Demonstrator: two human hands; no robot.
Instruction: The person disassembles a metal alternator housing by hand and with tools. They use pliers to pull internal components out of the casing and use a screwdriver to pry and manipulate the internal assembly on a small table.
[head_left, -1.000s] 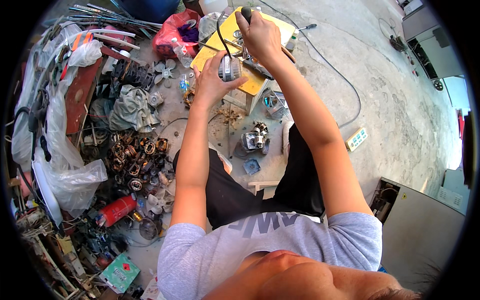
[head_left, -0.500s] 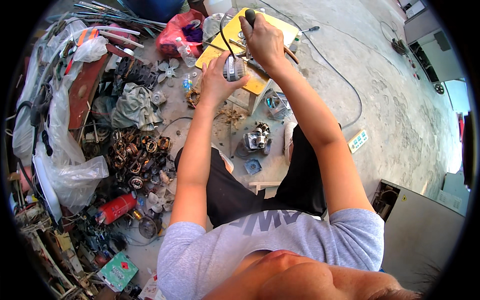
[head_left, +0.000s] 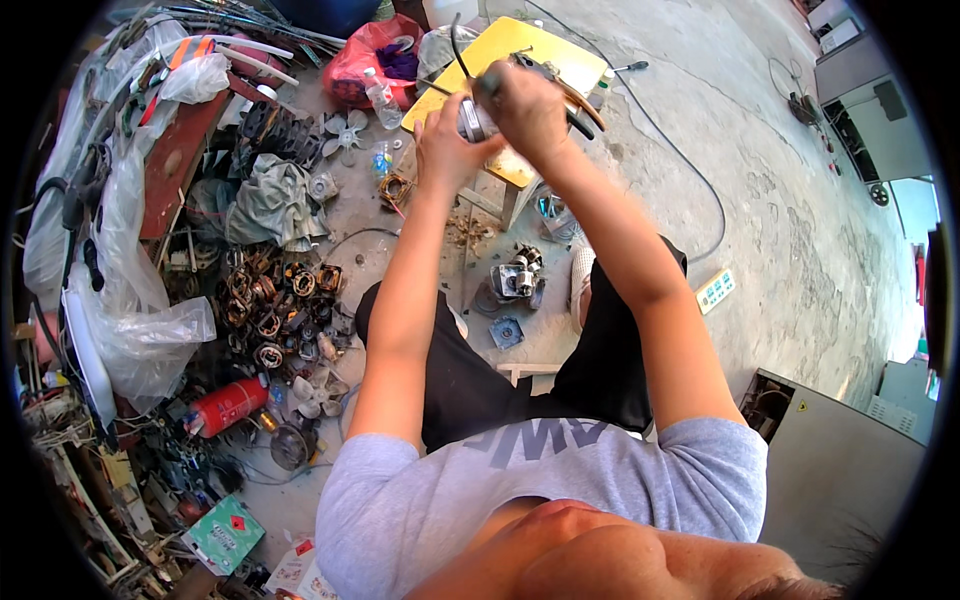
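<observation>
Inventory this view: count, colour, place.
Metal part: 1, silver, over stool
Tool handle: 1, dark, over stool
Stool: 1, yellow-topped, top centre
Bag: 1, red, upper left
Large bottle: 1, clear, beside bag
Fan wheels: 2, pale, left floor
Coils: uncountable pile, coppery, left
Cylinder: 1, red, lower left
Box: 1, green, lower left
Power strip: 1, white, right
Cabinet: 1, grey, lower right
Other clutter: uncountable, mixed, left
Left hand: 1, on metal part
Right hand: 1, on tool handle
</observation>
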